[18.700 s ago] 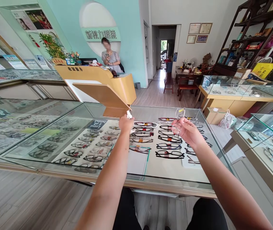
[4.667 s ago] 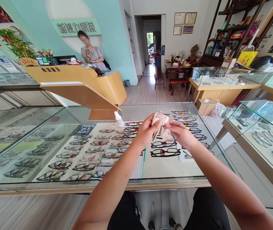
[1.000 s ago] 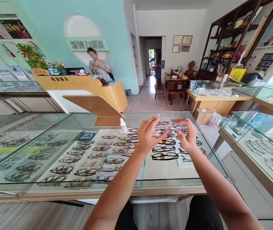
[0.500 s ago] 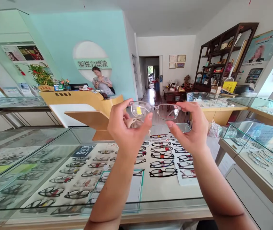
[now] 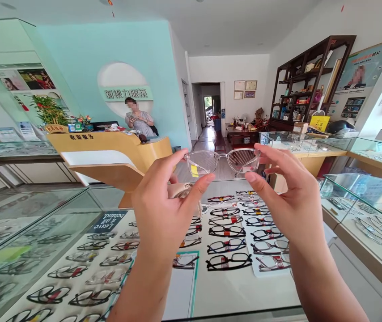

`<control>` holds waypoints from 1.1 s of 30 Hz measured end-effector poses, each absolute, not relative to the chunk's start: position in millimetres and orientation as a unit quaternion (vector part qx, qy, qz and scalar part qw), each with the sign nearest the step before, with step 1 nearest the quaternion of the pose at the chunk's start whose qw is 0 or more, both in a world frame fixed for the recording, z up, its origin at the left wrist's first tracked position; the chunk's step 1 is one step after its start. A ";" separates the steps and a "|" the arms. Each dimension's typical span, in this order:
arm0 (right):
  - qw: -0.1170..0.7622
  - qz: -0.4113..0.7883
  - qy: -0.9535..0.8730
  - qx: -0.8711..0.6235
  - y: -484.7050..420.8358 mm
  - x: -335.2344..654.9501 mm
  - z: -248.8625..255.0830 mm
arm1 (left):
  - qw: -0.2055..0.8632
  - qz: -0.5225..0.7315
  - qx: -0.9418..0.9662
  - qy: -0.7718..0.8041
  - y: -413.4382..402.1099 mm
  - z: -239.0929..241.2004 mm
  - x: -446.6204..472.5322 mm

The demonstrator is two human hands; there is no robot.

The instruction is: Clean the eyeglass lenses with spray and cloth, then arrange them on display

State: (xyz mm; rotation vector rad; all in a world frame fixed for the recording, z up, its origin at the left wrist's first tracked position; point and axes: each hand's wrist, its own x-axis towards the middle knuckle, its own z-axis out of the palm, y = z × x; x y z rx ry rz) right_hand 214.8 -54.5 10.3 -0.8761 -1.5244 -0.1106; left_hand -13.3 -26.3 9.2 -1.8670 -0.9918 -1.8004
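A pair of clear-framed eyeglasses (image 5: pixel 222 155) is held up above the glass counter, its lenses facing me and a yellow sticker on the left lens. My left hand (image 5: pixel 164 197) grips the left end of the frame between index finger and thumb. Something beige with a twisted cord (image 5: pixel 180 190) shows behind that hand's palm; I cannot make out what it is. On the other side, my right hand (image 5: pixel 288 192) has its fingers closed at the right end, thumb near the right lens's lower rim. Rows of eyeglasses (image 5: pixel 229 261) lie below inside the display case.
A teal-edged white board (image 5: pixel 181 290) and a dark sign (image 5: pixel 107 222) lie among the frames. Another glass case (image 5: pixel 362 210) stands at right. Beyond are a wooden reception counter (image 5: pixel 110 145) with a person (image 5: pixel 140 120) behind it, and a dark shelf (image 5: pixel 307 85).
The eyeglasses have moved slightly right and down, nearer to me, with both hands. The head view has tilted up and shifted right a little.
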 end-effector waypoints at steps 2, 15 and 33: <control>0.640 -0.046 -0.659 -0.392 -54.0 213.7 8.0 | 0.185 -0.642 -0.658 -0.348 -25.1 8.5 -11.2; 0.640 -0.081 -0.647 -0.407 -54.1 211.2 4.6 | 0.177 -0.651 -0.648 -0.353 -22.6 5.9 -0.2; 0.610 -0.058 -0.658 -0.438 -50.0 210.5 6.0 | 0.186 -0.668 -0.641 -0.330 -25.6 5.0 0.7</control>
